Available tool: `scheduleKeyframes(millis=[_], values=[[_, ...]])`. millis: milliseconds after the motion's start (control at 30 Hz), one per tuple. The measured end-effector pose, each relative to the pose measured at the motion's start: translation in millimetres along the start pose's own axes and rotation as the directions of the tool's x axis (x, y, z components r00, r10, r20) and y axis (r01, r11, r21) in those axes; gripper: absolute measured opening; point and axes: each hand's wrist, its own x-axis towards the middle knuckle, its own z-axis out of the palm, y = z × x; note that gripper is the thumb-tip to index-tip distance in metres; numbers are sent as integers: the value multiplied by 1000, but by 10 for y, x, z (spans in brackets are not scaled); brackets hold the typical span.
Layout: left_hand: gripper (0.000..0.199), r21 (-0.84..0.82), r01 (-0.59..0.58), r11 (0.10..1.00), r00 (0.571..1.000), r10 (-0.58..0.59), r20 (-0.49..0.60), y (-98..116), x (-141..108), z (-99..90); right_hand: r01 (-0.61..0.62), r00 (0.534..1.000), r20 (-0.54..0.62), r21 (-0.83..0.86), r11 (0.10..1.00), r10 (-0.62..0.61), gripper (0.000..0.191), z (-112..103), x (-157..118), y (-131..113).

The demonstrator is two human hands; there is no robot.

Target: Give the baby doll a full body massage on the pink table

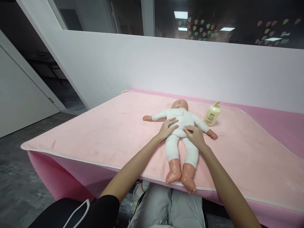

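A baby doll [182,119] in a white top and white trousers lies on its back, its head away from me and its bare feet by the near table edge. Its arms stretch out to both sides. My left hand [167,128] rests on the left side of the doll's belly, fingers extended over the cloth. On the right side of the belly lies my right hand [195,135], its fingers reaching toward the middle. Neither hand grasps anything. The fingertips of the two hands are a little apart.
A pale yellow pump bottle [212,114] stands right of the doll, beyond its outstretched arm. A light pink blanket [106,126] covers much of the table over a darker pink cloth [282,126]. Behind rises a white partition [166,69] with glass above.
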Motion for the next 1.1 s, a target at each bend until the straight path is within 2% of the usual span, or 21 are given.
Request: scheduleKeyframes(millis=[200, 300, 400, 500, 600, 733, 833, 900, 967, 1100], values=[[37, 61, -29, 998, 1000, 28, 9, 27, -34, -18, 16, 1000, 5, -14, 1000, -16, 21, -13, 5, -21], [39, 199, -54, 978, 998, 47, 37, 41, -18, -18, 13, 1000, -14, -20, 1000, -13, 21, 5, 7, -15], [30, 380, -36, 924, 998, 15, 59, 66, 36, 7, -8, 999, -33, -10, 1000, 8, 21, 27, -3, -9], [24, 465, 31, 885, 999, -39, 7, 84, 87, 56, -59, 998, -22, 4, 998, 59, 24, 29, -17, -20], [20, 410, 57, 910, 998, -36, -58, 84, 93, 98, -145, 989, -17, -5, 989, 145, 34, 23, 15, -32], [15, 286, 47, 957, 995, -19, -97, 76, 54, 108, -308, 951, -74, -162, 937, 300, 29, 60, 211, 26], [15, 203, 17, 979, 995, 5, -103, 66, 27, 93, -388, 920, -38, -245, 889, 391, 38, 114, 392, 128], [17, 175, -10, 984, 994, 28, -103, 57, 18, 79, -377, 924, -28, -240, 894, 382, 35, 145, 465, 193], [22, 188, -17, 982, 995, 34, -92, 51, 23, 63, -356, 934, -35, -213, 910, 357, 24, 167, 490, 237], [42, 247, 97, 964, 992, -74, -101, 63, 85, 31, -331, 944, -48, -148, 932, 328, 10, 186, 458, 255]])
